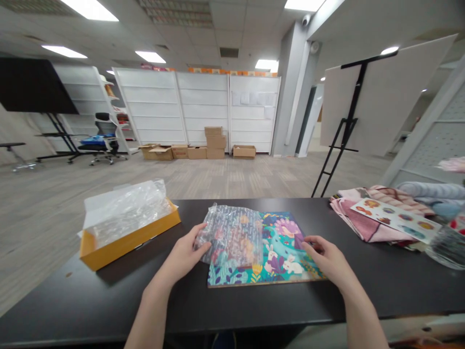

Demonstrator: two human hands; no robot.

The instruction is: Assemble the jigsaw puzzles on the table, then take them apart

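Note:
A colourful picture board [279,257] with rabbits and flowers lies flat on the black table [109,300] in front of me. A sheet of clear bubble wrap [232,235] covers its left half. My left hand [187,254] pinches the left edge of the bubble wrap between thumb and fingers. My right hand [327,261] rests on the right edge of the board, fingers curled against it.
A yellow box [119,245] holding crumpled clear plastic sits at the table's left. Folded pink cloths [370,218] and a sticker sheet [397,218] lie at the right, beside a clear bag [448,247]. A black easel [345,126] with a white panel stands behind the table.

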